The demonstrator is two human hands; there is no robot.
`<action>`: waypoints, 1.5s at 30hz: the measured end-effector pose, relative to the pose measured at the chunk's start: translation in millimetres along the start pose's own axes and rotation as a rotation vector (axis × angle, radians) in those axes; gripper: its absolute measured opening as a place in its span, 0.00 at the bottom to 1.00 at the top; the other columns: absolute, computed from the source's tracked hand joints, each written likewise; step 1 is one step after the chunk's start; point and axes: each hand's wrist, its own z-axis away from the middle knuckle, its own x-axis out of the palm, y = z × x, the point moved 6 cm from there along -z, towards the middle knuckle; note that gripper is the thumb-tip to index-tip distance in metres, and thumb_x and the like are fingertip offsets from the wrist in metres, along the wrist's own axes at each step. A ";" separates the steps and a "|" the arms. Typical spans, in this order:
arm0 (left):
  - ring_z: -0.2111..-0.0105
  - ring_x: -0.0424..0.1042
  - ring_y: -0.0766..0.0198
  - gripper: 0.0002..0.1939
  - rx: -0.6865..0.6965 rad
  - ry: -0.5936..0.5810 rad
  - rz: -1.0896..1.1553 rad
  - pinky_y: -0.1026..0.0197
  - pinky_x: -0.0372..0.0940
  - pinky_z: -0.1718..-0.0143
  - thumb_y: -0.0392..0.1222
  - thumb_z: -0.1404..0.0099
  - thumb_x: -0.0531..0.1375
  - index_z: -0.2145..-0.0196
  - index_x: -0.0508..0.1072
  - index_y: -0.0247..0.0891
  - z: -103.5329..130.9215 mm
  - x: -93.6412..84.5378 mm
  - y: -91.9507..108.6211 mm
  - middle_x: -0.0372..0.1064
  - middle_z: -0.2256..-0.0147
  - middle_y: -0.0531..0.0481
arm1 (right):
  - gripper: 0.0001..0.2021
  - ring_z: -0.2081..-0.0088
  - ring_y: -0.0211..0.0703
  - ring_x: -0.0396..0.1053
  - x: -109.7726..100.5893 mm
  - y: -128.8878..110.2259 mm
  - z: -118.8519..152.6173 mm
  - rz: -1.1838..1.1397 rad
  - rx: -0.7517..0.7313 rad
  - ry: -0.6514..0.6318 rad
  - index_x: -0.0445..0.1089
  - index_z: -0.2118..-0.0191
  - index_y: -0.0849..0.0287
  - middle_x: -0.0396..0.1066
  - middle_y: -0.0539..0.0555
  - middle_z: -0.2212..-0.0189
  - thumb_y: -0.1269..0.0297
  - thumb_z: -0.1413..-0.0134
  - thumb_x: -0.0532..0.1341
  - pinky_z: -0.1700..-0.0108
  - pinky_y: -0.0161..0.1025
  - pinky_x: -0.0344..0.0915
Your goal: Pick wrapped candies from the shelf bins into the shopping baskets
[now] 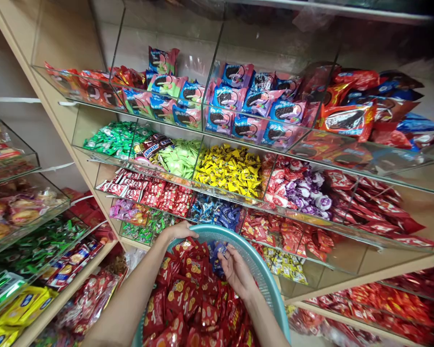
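Note:
A teal plastic basket (277, 289) is heaped with red candy packets (191, 294), some printed with orange slices. My left hand (179, 232) is closed on its far-left rim, with part of the fingers out of sight. Inside the basket, near the far wall, my right hand (237, 272) has its fingers curled on blue-wrapped candies (217, 255). A few of those blue pieces lie over the red packets. Just beyond the rim is a shelf bin of blue-wrapped candies (217, 212).
Ahead rise tiered clear bins with yellow candies (231, 168), green candies (110, 140), purple-wrapped candies (309, 190) and cookie packs (226, 99). Glass front edges run close above the basket. More stocked shelves (50, 241) stand at left, and red packets (386, 301) fill the lower right.

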 end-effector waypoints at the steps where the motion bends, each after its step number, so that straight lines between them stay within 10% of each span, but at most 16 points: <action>1: 0.76 0.63 0.65 0.24 -0.003 0.002 -0.005 0.64 0.56 0.73 0.57 0.62 0.63 0.73 0.73 0.33 0.1 -0.2 0.0 0.68 0.76 0.51 | 0.11 0.67 0.35 0.72 1.0 1.4 -0.2 0.003 0.003 -0.006 0.65 0.64 0.54 0.72 0.48 0.67 0.64 0.56 0.62 0.71 0.27 0.69; 11: 0.76 0.64 0.65 0.24 0.012 -0.003 0.055 0.65 0.57 0.73 0.56 0.62 0.63 0.72 0.73 0.33 -1.3 0.7 -0.9 0.68 0.75 0.51 | 0.19 0.68 0.39 0.72 12.8 -6.1 2.2 0.399 -0.346 -0.045 0.63 0.59 0.55 0.70 0.51 0.63 0.64 0.60 0.65 0.64 0.38 0.69; 23: 0.75 0.63 0.65 0.23 0.006 0.010 0.014 0.64 0.56 0.73 0.56 0.62 0.63 0.74 0.73 0.32 2.9 -1.5 4.6 0.68 0.75 0.51 | 0.15 0.73 0.42 0.72 10.0 -5.5 2.6 0.555 -0.362 -0.032 0.66 0.65 0.59 0.73 0.51 0.76 0.58 0.61 0.65 0.68 0.39 0.69; 36: 0.75 0.63 0.65 0.20 0.003 0.012 -0.019 0.65 0.56 0.73 0.53 0.60 0.62 0.75 0.72 0.32 1.9 -1.6 4.0 0.67 0.76 0.51 | 0.16 0.86 0.30 0.54 -52.2 -60.6 0.1 0.536 -0.590 0.405 0.63 0.73 0.61 0.61 0.43 0.87 0.53 0.60 0.62 0.83 0.28 0.51; 45: 0.76 0.63 0.65 0.22 -0.012 0.019 -0.002 0.65 0.55 0.74 0.55 0.61 0.63 0.74 0.72 0.32 1.6 -0.8 2.5 0.67 0.76 0.51 | 0.17 0.79 0.38 0.63 -42.5 -68.7 9.1 1.409 -0.624 0.407 0.66 0.67 0.60 0.67 0.50 0.81 0.51 0.51 0.53 0.75 0.33 0.56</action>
